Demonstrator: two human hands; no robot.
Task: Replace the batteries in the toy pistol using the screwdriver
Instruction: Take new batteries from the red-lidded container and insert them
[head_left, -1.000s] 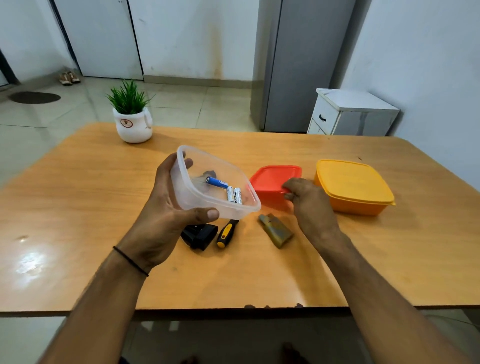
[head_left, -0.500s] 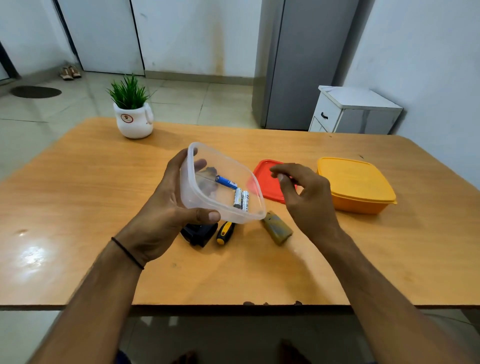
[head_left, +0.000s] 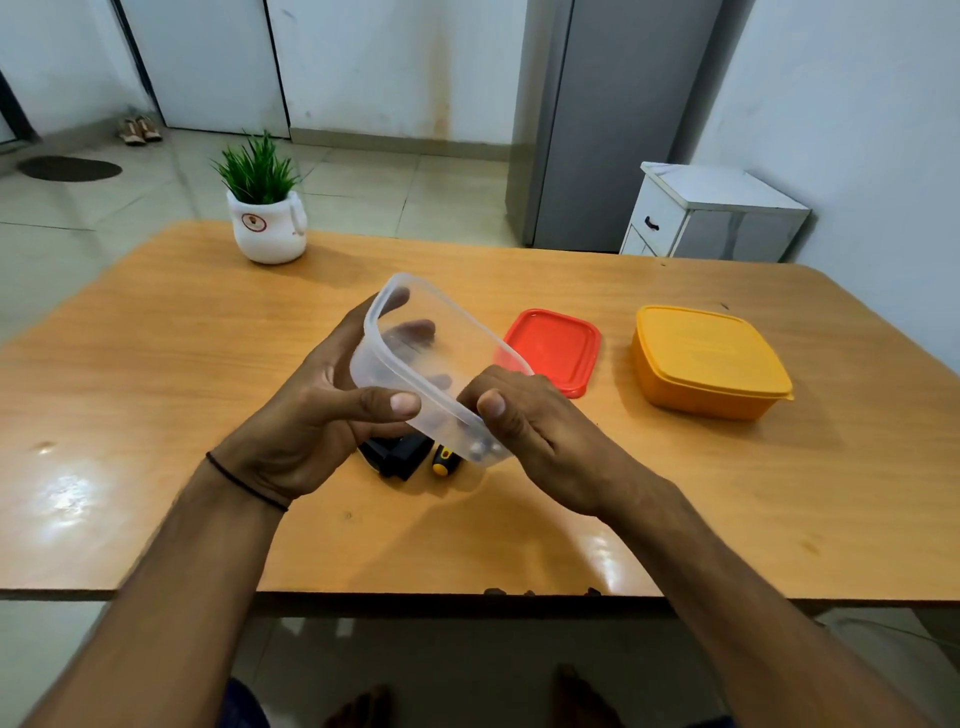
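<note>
My left hand (head_left: 311, 415) holds a clear plastic container (head_left: 415, 353), tipped steeply toward my right hand (head_left: 530, 421). That hand is cupped against the container's lower rim, fingers curled. Batteries (head_left: 480, 453) show blurred at the low corner of the container, against my right palm; whether the hand grips them I cannot tell. Beneath the container, on the table, lie the black toy pistol (head_left: 400, 454) and the yellow-and-black handle of the screwdriver (head_left: 444, 462), both partly hidden. The brownish battery cover seen earlier is hidden under my right hand.
A red lid (head_left: 558, 345) lies flat on the wooden table (head_left: 156, 389), right of the container. A shut orange box (head_left: 706, 361) stands further right. A potted plant (head_left: 266, 208) sits at the far left. The table's front edge runs just below my wrists.
My right hand left the red lid and came to the container's rim. My left hand tilted the container over, and the batteries slid to its low corner.
</note>
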